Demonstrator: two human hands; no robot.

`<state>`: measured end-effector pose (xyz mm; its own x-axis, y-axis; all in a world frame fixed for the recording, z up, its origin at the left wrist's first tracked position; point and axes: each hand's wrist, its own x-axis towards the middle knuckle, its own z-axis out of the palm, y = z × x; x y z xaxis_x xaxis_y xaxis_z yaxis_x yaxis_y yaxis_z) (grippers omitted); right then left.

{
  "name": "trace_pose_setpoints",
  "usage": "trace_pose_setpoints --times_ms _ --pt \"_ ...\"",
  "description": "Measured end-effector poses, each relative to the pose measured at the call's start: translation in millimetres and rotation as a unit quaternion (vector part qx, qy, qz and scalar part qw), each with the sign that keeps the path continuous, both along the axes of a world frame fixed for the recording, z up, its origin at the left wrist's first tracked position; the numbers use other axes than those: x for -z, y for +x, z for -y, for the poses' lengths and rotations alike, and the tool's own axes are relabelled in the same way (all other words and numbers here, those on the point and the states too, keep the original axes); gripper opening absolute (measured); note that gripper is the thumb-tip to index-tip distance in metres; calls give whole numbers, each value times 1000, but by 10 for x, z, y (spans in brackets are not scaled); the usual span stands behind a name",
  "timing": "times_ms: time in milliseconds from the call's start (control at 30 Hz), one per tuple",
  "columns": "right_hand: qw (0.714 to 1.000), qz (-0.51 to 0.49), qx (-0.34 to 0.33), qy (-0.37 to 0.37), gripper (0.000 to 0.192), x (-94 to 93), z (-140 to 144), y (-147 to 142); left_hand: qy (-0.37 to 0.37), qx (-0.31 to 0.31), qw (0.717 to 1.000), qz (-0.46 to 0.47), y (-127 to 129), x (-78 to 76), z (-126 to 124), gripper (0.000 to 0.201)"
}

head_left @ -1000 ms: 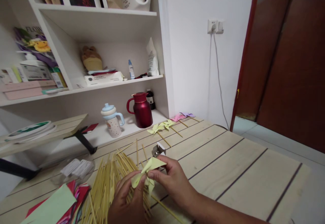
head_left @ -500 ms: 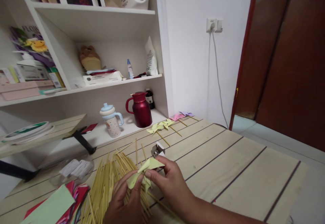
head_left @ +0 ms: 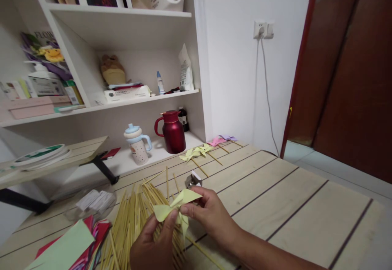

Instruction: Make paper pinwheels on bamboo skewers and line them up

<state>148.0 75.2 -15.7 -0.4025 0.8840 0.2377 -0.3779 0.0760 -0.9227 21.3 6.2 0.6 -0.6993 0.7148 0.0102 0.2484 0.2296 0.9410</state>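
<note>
A pale yellow paper pinwheel (head_left: 184,197) with folded blades is held between my two hands. My left hand (head_left: 156,237) pinches its left side near the centre with thumb and fingers. From the right, my right hand (head_left: 208,213) grips it close to the middle, thumb against the paper. Whether a pin or other small part sits at the centre is hidden by the fingertips. Below and left of the hands lies a loose bundle of thin wooden sticks (head_left: 131,217). A small box with shiny metal bits (head_left: 192,179) rests just behind my right hand.
Finished pinwheels on sticks, yellow (head_left: 196,151), pink (head_left: 216,141) and purple (head_left: 228,137), lie at the table's back. Colored paper sheets (head_left: 67,245) are at the left front, a clear plastic bag (head_left: 92,204) behind them. A red jug (head_left: 174,133) and cup (head_left: 137,147) stand on the shelf.
The left fingers have drawn back and lower, so more of the pinwheel's left blade shows. Both hands keep hold of it. The whole view has shifted slightly.
</note>
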Motion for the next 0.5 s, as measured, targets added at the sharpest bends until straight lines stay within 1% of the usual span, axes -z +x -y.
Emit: trace_pose_setpoints --times_ms 33,100,133,233,267,333,433,500 --pt "1000 8 5 8 22 0 -1 1 -7 5 1000 -2 -19 5 -2 37" --pt "999 22 10 27 21 -1 0 4 2 9 1000 -20 -44 18 -5 33" --pt "999 28 13 35 21 -3 2 6 23 10 999 -36 -41 26 -4 29" --pt "997 52 28 56 18 -17 26 14 116 -2 989 -92 23 55 6 16" --pt "995 62 37 63 17 -24 40 16 139 -7 984 -112 48 70 8 13" --pt "992 78 58 77 15 -42 76 17 172 -24 972 -158 59 110 7 15" --pt "989 89 77 90 15 -71 140 14 193 11 952 -239 -59 197 -14 19" --pt "986 98 90 97 15 -84 176 8 198 61 933 -293 -189 260 -33 19"
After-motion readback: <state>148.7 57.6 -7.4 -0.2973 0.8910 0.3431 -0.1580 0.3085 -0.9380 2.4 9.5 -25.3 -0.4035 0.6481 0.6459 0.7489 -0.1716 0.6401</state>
